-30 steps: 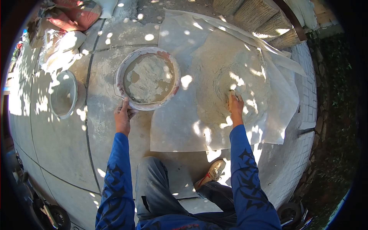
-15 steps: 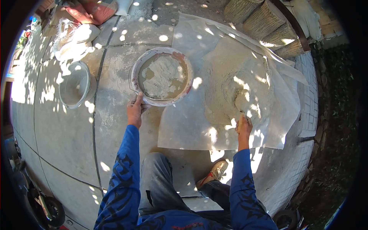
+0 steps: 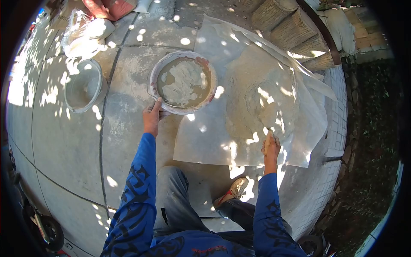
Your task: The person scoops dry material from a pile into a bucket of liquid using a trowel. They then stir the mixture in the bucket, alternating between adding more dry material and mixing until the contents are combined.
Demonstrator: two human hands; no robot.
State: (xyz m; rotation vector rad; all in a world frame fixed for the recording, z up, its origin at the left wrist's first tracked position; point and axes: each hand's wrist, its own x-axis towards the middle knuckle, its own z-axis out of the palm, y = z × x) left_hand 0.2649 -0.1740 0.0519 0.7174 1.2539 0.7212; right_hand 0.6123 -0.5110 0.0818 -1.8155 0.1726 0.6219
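My left hand (image 3: 152, 116) is closed on the near-left rim of a round bucket (image 3: 153, 81), which holds grey, wet mix with pale clumps (image 3: 183, 83). To the right, my right hand (image 3: 271, 146) grips the wooden handle of a trowel (image 3: 268, 136). The blade sits against the grey mortar (image 3: 244, 107), partly lost in the mix and the dappled light. That mortar is spread in a wide patch on a translucent plastic sheet (image 3: 201, 145), with a ringed hollow near its middle.
A second bucket (image 3: 104, 88) stands at the left on the concrete floor (image 3: 72, 150). White bags (image 3: 96, 30) and a red sack (image 3: 113, 8) lie at the upper left. Log-shaped blocks (image 3: 295, 28) stand at the upper right, and a brick-patterned edge (image 3: 336, 111) borders dark ground.
The trowel and my right hand have moved slightly nearer to me over the mortar. My left hand remains on the bucket rim. The whole view has shifted a little.
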